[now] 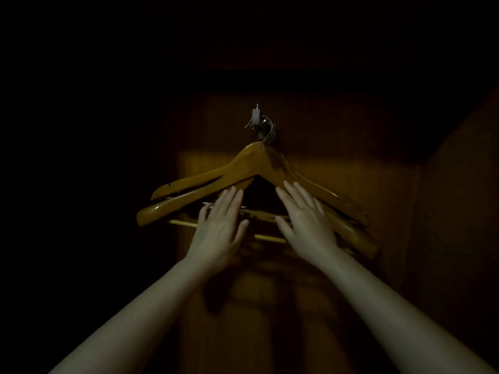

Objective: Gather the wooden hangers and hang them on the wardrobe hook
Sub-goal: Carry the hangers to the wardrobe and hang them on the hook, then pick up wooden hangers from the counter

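Several wooden hangers (251, 166) hang in a fanned stack from a small metal wardrobe hook (258, 121) on a dark wooden panel, their wire hooks bunched on it. Their arms spread down left and right, with pale crossbars (266, 237) showing below. My left hand (220, 230) lies flat with straight fingers against the left arms and crossbars. My right hand (306, 222) lies flat the same way against the right arms. Neither hand grips anything.
The wardrobe's wooden back panel (324, 163) is dimly lit around the hangers. A wooden side wall (453, 211) angles in on the right. The left side and top of the view are black.
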